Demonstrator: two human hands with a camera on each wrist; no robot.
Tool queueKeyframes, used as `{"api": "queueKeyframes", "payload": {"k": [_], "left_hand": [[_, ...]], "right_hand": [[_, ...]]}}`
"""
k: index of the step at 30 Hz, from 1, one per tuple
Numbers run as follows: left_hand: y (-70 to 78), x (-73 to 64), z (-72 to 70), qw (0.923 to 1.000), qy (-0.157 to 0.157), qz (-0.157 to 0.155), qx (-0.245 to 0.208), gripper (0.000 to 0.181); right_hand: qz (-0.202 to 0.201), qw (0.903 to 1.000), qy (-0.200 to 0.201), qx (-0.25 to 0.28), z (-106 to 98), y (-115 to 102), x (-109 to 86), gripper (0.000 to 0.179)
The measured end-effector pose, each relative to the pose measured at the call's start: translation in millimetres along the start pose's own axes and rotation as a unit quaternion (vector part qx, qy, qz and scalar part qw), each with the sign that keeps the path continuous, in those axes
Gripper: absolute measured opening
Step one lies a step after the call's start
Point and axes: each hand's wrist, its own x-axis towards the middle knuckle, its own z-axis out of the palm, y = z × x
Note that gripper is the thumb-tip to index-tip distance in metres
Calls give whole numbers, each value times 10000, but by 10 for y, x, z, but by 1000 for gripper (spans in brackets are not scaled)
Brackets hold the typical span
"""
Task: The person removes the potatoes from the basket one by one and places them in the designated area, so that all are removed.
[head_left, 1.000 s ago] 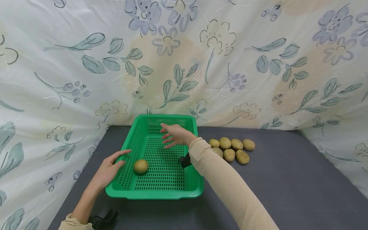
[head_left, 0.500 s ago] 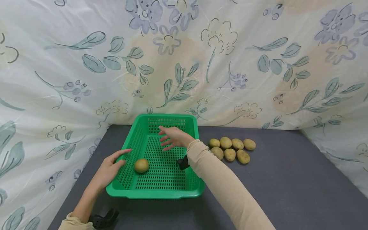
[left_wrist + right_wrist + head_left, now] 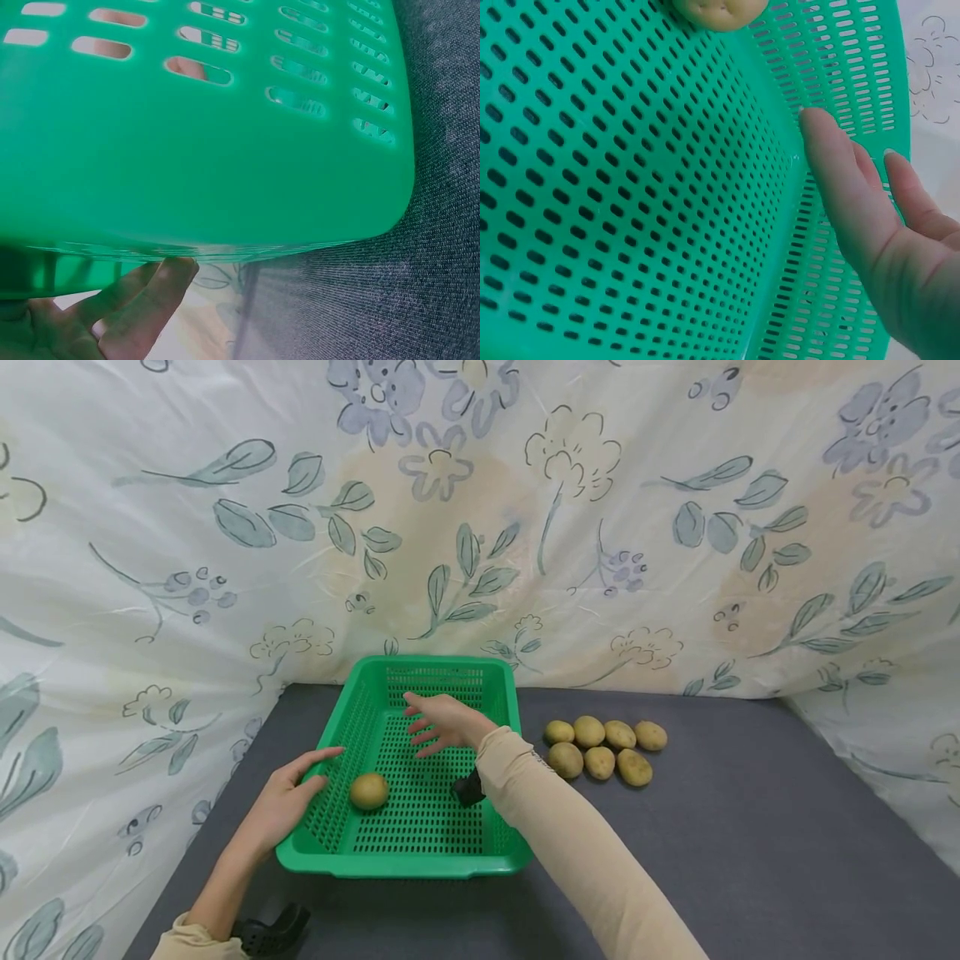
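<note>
A green plastic basket (image 3: pixel 405 865) with slotted walls and floor sits on the dark cloth. One round potato (image 3: pixel 369 792) lies inside, near its left wall; the right wrist view catches part of that potato (image 3: pixel 721 9) at the top. My left hand (image 3: pixel 283 797) holds the basket's left rim, and its fingers (image 3: pixel 150 304) touch the outer wall in the left wrist view. Over the basket's middle, my right hand (image 3: pixel 447 723) hovers with fingers loosely spread and holding nothing. Its fingers (image 3: pixel 840 176) appear apart from the slotted floor.
Several potatoes (image 3: pixel 600 763) lie in two rows right of the basket, beyond my right forearm. A dark grey cloth (image 3: pixel 750 827) covers the table. A flowered curtain (image 3: pixel 480 602) hangs behind the table and along its sides.
My right hand has drifted a little left and towards me over the basket. The left hand, the basket and the potatoes stay where they were.
</note>
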Motion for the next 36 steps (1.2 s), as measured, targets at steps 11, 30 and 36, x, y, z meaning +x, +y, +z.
{"api": "queueKeyframes", "payload": {"k": [11,30,36], "left_hand": [[3,-8,-11,9998,-7,-123,-185,44],[-8,26,-12,9992,-26,-151,-372,43],[-11,26,-25,9991,-41,-188,-376,43]], "right_hand": [[18,9996,-124,-236,149,114,103,56],[167,9952,-184,-944,399,308,235,53],[355,9945,-119,-974,487,339,255,53]]}}
